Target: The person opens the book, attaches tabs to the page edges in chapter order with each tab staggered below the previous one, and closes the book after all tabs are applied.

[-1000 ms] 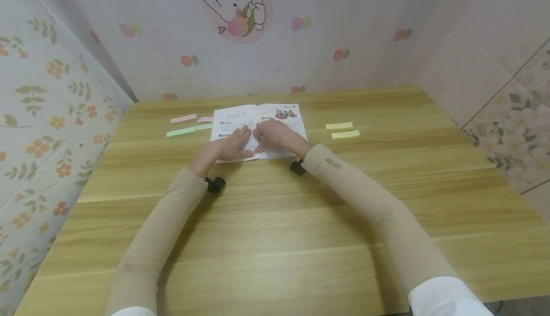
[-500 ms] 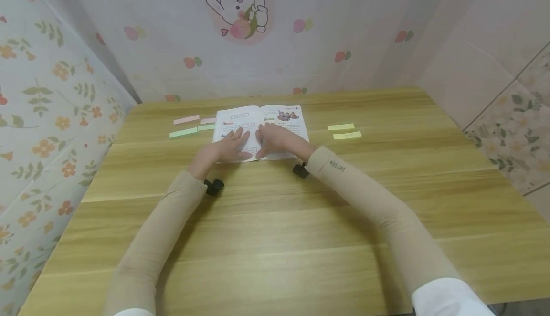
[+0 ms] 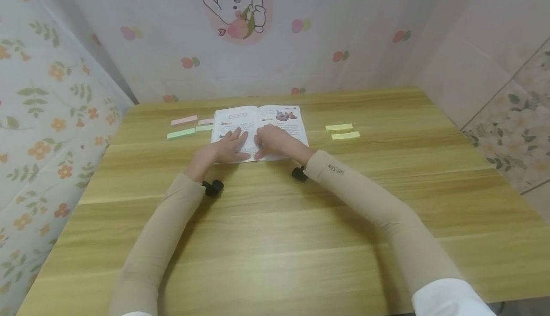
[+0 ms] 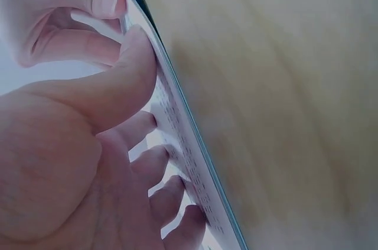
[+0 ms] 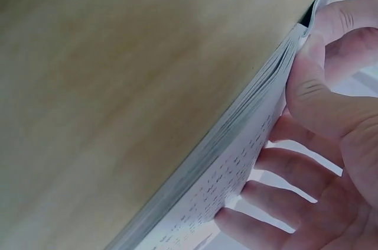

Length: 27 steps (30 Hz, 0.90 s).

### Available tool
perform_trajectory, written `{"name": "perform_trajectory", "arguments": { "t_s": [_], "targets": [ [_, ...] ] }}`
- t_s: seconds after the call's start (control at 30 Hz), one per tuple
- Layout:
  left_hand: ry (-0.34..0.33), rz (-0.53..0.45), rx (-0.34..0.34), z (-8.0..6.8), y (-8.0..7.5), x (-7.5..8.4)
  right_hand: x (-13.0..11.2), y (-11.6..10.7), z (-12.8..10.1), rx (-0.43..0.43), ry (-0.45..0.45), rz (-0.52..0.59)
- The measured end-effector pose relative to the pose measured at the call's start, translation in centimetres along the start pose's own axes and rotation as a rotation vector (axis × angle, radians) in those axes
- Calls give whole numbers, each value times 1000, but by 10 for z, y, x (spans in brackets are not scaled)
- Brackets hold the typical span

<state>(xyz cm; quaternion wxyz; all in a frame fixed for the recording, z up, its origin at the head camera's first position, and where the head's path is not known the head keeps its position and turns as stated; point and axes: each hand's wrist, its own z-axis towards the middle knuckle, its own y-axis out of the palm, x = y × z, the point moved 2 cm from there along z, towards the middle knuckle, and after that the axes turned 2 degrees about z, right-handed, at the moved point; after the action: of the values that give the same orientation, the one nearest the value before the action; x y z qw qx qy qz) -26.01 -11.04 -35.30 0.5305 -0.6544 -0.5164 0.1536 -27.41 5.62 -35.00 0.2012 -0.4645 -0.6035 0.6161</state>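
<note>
An open illustrated book (image 3: 281, 118) lies flat on the wooden table (image 3: 275, 220), toward the far side. My left hand (image 3: 233, 146) rests on the left page beside the spine, fingers spread. My right hand (image 3: 271, 141) rests on the right page beside the spine. In the left wrist view the left hand (image 4: 142, 126) has its fingers on the page and its thumb against the near edge of the book (image 4: 198, 182). In the right wrist view the right hand (image 5: 295, 161) lies the same way on the book (image 5: 236, 155).
Left of the book lie pink (image 3: 184, 120) and green (image 3: 180, 133) sticky strips, with two shorter ones (image 3: 205, 124) nearer the book. Two yellow strips (image 3: 342, 131) lie to its right. Patterned walls close in the table at the back and left.
Both hands stay pressed on the open book by the spine. Only the head view shifts slightly.
</note>
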Motion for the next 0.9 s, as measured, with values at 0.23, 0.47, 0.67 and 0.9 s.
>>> {"name": "perform_trajectory", "arguments": {
  "t_s": [0.23,0.47,0.67,0.9],
  "targets": [
    [-2,-4,4,-2,-1,-3,-3,-5,-1,-29,-23,-4],
    [14,-11,-8,-1,4,-6,1,-6,-1,-50,-47,-13],
    [24,10,3,-1,4,-6,8,-11,-3,-37,-94,25],
    [14,22,3,-4,2,-6,18,-32,-16,84,-90,143]
  ]
}}
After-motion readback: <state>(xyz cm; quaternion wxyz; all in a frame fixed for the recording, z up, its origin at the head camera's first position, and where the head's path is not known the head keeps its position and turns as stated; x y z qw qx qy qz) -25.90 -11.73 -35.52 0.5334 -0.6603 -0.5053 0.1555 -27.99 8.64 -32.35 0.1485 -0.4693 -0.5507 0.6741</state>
